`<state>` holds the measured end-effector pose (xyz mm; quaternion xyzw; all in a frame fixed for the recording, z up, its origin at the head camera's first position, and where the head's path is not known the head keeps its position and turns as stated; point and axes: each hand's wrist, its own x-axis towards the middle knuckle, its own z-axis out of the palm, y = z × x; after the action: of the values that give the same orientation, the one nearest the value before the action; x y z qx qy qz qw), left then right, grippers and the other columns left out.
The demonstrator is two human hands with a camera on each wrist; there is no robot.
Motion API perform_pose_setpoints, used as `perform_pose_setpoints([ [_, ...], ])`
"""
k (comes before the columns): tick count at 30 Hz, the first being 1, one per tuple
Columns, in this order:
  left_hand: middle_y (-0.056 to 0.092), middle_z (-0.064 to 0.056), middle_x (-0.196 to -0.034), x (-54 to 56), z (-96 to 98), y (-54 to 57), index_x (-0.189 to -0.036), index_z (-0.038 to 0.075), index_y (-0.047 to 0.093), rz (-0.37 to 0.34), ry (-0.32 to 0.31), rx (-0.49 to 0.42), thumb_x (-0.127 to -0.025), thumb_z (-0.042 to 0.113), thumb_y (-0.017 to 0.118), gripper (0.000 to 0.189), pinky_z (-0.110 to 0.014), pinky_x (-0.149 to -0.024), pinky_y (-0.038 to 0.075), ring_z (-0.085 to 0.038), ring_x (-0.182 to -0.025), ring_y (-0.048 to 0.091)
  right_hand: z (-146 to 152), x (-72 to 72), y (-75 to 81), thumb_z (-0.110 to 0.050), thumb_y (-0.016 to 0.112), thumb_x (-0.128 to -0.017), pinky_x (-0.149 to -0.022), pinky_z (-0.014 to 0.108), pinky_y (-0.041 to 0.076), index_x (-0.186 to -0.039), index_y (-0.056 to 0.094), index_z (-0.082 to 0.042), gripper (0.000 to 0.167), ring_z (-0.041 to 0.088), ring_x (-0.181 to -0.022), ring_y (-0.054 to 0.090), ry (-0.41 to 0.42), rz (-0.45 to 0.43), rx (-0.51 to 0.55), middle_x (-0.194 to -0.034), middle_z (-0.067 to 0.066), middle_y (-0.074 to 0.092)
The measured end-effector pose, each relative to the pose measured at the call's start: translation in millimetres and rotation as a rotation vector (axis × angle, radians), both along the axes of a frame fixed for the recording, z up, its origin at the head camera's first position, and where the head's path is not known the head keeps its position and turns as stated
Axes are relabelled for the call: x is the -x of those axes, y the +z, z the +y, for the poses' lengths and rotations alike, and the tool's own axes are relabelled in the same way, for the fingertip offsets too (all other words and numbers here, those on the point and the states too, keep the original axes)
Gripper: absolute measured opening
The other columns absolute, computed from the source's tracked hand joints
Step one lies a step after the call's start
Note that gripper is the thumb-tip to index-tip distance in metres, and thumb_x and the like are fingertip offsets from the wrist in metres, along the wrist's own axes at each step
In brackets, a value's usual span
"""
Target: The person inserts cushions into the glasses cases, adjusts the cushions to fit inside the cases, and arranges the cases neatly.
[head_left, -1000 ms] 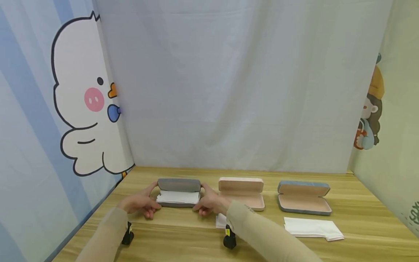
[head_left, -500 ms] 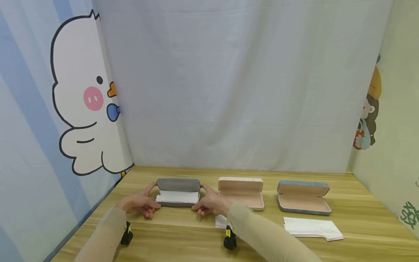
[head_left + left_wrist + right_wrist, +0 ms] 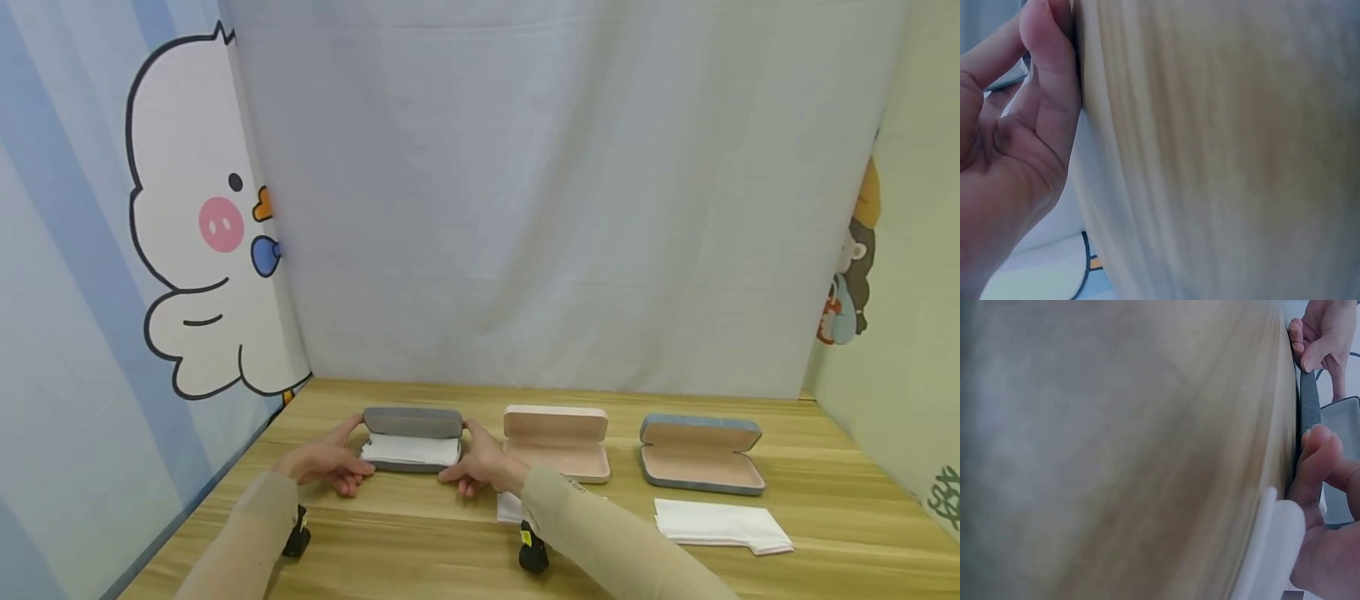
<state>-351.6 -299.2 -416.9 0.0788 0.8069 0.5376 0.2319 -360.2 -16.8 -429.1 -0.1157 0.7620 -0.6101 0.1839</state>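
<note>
While L hand [image 3: 324, 460] holds gray case [image 3: 412, 422] (open), R hand [image 3: 483, 461] does too.

A wood-grain table [image 3: 405, 550] meets a plain grey-white curtain [image 3: 525, 208] at its far edge. To my left, a blue-striped panel [image 3: 52, 275] bears a white cartoon duck [image 3: 172, 142]; to my right, a pale green panel [image 3: 915, 333] shows a dark-haired cartoon figure [image 3: 844, 300].

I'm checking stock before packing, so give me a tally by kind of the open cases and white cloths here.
Open cases: 3 (grey, pale pink, blue)
White cloths: 3 (one inside a case, one partly hidden)
Total: 6
</note>
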Motion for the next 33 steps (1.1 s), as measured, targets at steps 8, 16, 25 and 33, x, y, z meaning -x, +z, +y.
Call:
perform_pose_setpoints([
  [8,0.059,-0.006,-0.058,3.1,11.0,-0.2,-0.15,0.012,-0.023,0.04,0.071,0.127,-0.084,0.012,0.075,0.119,-0.024,-0.041,0.052,-0.012,-0.042,0.056,-2.3,-2.6,-2.2,-0.003,0.085,-0.07,-0.027,0.021,0.037,-0.14,0.028,-0.004,0.09,0.008,-0.029,0.044,-0.027,0.153,-0.135,-0.049,0.007,0.053],
  [16,0.059,-0.006,-0.057,5.0,11.2,-3.3,-0.15,0.011,-0.025,0.052,0.073,0.13,-0.083,0.012,0.076,0.121,-0.024,-0.041,0.051,-0.012,-0.041,0.055,-3.2,-4.0,-2.1,-0.005,0.085,-0.071,-0.027,0.021,0.035,-0.135,0.033,-0.005,0.083,0.008,-0.028,0.042,-0.045,0.172,-0.162,-0.047,0.004,0.052],
  [25,0.059,-0.005,-0.059,6.0,7.0,-3.3,-0.15,0.013,-0.024,0.062,0.033,0.077,-0.085,0.009,0.072,0.116,-0.024,-0.043,0.054,-0.011,-0.043,0.058,-1.7,-1.9,-1.7,-0.002,0.083,-0.071,-0.026,0.02,0.034,-0.128,0.035,-0.006,0.075,0.008,-0.028,0.041,-0.038,0.175,-0.148,-0.044,0.002,0.05],
  [33,0.059,-0.005,-0.06,5.3,6.2,-2.5,-0.149,0.012,-0.026,0.054,0.007,0.039,-0.087,0.007,0.07,0.115,-0.024,-0.043,0.054,-0.011,-0.044,0.059,-1.7,1.0,-3.0,-0.002,0.083,-0.072,-0.027,0.02,0.033,-0.125,0.035,-0.009,0.072,0.007,-0.029,0.041,-0.027,0.169,-0.138,-0.044,0.002,0.05],
])
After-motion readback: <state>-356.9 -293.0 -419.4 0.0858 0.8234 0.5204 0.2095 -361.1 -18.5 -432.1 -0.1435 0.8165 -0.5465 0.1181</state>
